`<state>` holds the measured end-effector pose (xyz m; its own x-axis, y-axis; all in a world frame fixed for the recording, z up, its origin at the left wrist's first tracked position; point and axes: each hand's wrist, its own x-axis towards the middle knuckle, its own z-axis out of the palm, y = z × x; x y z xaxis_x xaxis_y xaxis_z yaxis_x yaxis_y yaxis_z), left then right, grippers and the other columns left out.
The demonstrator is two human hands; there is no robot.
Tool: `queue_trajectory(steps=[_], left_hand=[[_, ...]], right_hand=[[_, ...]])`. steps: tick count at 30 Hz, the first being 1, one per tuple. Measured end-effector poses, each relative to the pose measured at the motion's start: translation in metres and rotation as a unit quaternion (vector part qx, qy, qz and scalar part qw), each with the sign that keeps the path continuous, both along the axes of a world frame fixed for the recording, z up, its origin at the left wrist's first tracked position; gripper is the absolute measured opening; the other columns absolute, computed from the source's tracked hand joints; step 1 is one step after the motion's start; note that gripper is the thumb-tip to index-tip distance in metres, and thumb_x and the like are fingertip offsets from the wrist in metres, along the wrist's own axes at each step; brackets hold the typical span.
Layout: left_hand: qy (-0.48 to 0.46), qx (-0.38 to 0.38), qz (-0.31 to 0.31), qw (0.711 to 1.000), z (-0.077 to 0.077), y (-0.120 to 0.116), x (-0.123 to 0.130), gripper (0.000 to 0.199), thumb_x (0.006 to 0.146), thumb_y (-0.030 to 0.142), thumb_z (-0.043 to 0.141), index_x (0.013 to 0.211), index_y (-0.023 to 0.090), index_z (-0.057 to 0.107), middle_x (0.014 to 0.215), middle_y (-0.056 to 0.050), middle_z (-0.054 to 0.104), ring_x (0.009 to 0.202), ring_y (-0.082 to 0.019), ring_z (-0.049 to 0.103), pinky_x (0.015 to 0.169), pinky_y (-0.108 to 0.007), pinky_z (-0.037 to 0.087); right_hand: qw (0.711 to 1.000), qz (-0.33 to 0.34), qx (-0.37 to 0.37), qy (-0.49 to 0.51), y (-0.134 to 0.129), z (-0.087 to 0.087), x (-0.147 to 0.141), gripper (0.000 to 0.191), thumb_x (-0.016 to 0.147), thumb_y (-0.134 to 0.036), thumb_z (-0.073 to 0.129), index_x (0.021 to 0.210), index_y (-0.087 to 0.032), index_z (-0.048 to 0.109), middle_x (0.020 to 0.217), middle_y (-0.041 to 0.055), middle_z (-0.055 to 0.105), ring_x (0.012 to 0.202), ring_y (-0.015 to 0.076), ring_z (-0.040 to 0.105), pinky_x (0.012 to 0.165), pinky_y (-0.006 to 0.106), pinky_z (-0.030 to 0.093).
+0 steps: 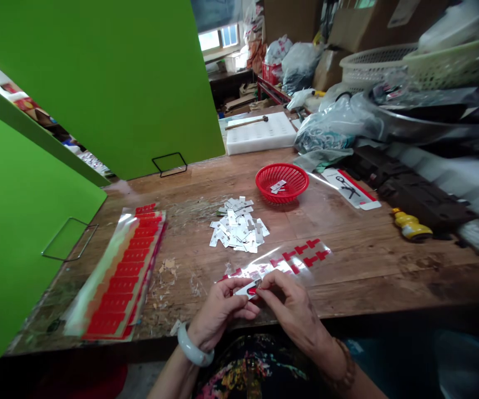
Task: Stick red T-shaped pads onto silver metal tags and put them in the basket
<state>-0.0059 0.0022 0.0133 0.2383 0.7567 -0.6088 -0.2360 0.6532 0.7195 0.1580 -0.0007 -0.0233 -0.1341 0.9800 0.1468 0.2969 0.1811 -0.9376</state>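
In my left hand (223, 303) a small flat white plate (243, 290) is pinched between thumb and fingers, near the table's front edge. My right hand (291, 307) is closed at the plate's right end, its thumb and forefinger gripping a small red sticker (252, 290). Whether the sticker lies flat on the plate is too small to tell. Just beyond both hands lies a clear sheet of red stickers (301, 256), partly hidden by my fingers. A loose heap of similar white plates (237, 227) sits further back on the wooden table.
A red plastic basket (281, 183) holds a few white plates. Stacked red sticker sheets (118, 277) lie at left, beside green panels (98, 83). To the right are a yellow bottle (411, 225), a dark tool case (406, 183) and plastic bags (331, 124). A white block (260, 133) stands behind.
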Motion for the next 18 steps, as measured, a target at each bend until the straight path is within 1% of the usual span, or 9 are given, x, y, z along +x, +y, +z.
queue_trajectory(steps=[5,11,18], left_hand=[[0.009,0.002,-0.008,1.0,0.0053,0.0014,0.002,0.035,0.067,0.016,0.072,0.099,0.008,0.063,0.076,-0.01,0.071,0.062,-0.013,0.067,0.06,-0.019,0.054],[0.009,0.005,-0.015,1.0,0.0052,0.0025,0.0018,0.036,0.066,0.018,0.073,0.1,0.007,0.063,0.077,-0.011,0.071,0.061,-0.013,0.067,0.059,-0.019,0.054],[0.015,0.002,-0.024,1.0,0.0091,0.0036,0.0037,0.04,0.069,0.015,0.071,0.105,0.004,0.058,0.077,-0.011,0.07,0.061,-0.012,0.066,0.06,-0.019,0.054]], right_hand=[[1.0,0.002,0.006,-0.006,-0.0006,0.0004,0.0005,0.01,0.083,-0.017,0.053,0.075,-0.022,0.055,0.073,-0.0011,0.058,0.071,0.015,0.054,0.065,0.026,0.042],[1.0,0.004,0.016,-0.015,-0.0006,0.0012,0.0006,0.011,0.083,-0.016,0.051,0.075,-0.022,0.056,0.073,-0.0007,0.057,0.071,0.0152,0.053,0.066,0.027,0.042],[1.0,0.012,0.009,-0.011,-0.0013,0.0012,-0.0001,0.012,0.082,-0.012,0.052,0.075,-0.021,0.054,0.074,-0.0009,0.055,0.073,0.015,0.051,0.068,0.028,0.04]])
